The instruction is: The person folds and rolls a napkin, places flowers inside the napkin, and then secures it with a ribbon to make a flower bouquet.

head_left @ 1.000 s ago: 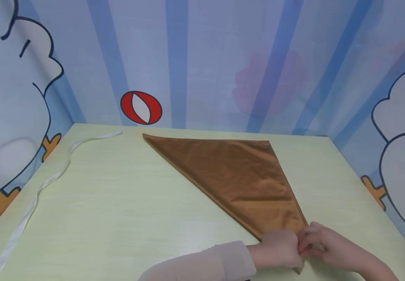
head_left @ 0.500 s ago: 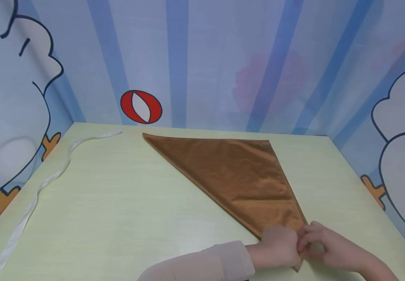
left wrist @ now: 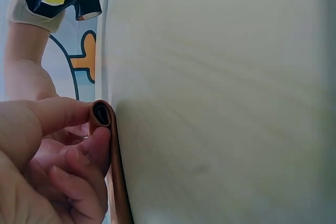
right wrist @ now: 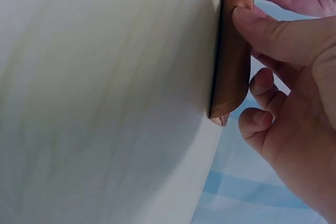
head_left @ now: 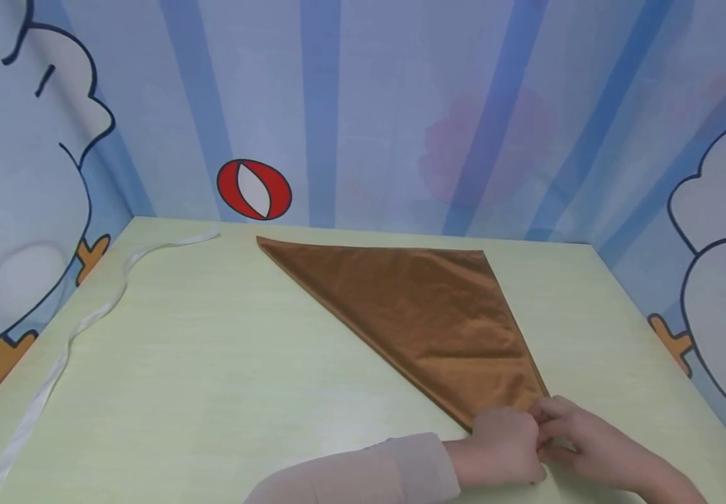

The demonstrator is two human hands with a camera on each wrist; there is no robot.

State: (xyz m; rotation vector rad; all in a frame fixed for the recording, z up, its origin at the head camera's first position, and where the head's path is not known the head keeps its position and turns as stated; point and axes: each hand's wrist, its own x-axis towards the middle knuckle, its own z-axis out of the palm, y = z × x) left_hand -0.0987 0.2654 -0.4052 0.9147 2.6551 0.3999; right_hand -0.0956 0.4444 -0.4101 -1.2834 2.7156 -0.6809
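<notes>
A brown satin cloth [head_left: 413,308], folded into a triangle, lies across the right half of the table. At its near corner my left hand [head_left: 506,448] pinches the cloth's rolled edge. The left wrist view shows the coiled end of the roll [left wrist: 102,114] between the thumb and a finger of the left hand [left wrist: 58,161]. Close beside it, my right hand [head_left: 589,441] holds the same corner. In the right wrist view the thumb of the right hand [right wrist: 299,77] presses on the roll [right wrist: 234,61], with the forefinger mostly hidden behind it and other fingers curled below.
A long white ribbon [head_left: 88,322] lies wavy along the left side of the pale table [head_left: 230,364]. Printed blue walls [head_left: 363,140] with cartoon figures stand behind and at both sides. A wrist camera [left wrist: 65,3] sits on the right sleeve.
The brown tip that stuck out below my left hand is no longer seen there. The right fingers have shifted slightly at the corner. The rest of the cloth and the ribbon lie as before.
</notes>
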